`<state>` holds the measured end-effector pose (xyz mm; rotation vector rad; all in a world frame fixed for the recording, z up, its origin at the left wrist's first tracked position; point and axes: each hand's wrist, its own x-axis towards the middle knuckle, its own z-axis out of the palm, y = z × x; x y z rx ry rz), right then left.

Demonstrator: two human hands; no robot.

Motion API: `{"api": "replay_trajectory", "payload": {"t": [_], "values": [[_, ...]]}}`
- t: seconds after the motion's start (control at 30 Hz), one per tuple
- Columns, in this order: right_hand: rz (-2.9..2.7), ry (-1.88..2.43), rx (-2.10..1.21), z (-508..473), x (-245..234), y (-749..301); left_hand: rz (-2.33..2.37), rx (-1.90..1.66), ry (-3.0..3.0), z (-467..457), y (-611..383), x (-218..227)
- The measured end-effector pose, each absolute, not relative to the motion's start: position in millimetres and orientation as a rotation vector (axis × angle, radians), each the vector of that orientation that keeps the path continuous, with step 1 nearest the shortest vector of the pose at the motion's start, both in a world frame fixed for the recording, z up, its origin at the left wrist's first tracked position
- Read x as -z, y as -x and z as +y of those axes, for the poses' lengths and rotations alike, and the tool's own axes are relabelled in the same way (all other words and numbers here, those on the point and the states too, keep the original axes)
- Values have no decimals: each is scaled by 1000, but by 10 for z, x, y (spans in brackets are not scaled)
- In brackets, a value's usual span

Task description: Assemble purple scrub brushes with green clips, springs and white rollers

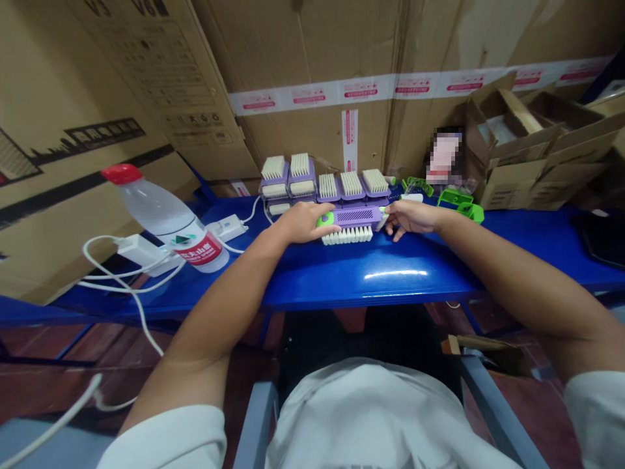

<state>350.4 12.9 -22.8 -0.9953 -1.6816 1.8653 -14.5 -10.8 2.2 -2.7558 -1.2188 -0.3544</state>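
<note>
A purple brush [354, 220] with white bristles and a green end lies on its side on the blue table [371, 277]. My left hand [303, 223] grips its left, green end with curled fingers. My right hand [409, 216] pinches its right end. Just behind them stand several more purple brushes [319, 182], bristles up, in a row and a small stack.
A water bottle with a red cap [166, 218] lies at the left beside a white power strip [146, 253] and cables. Green plastic parts [456, 200] sit at the right. Cardboard boxes [527, 146] line the back and right.
</note>
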Motion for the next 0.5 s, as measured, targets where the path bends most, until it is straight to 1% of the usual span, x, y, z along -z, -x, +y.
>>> {"api": "replay_trajectory", "payload": {"t": [0.5], "values": [[-1664, 1041, -1757, 100, 229, -3464, -1165, 319, 2689, -143, 110, -20]]}}
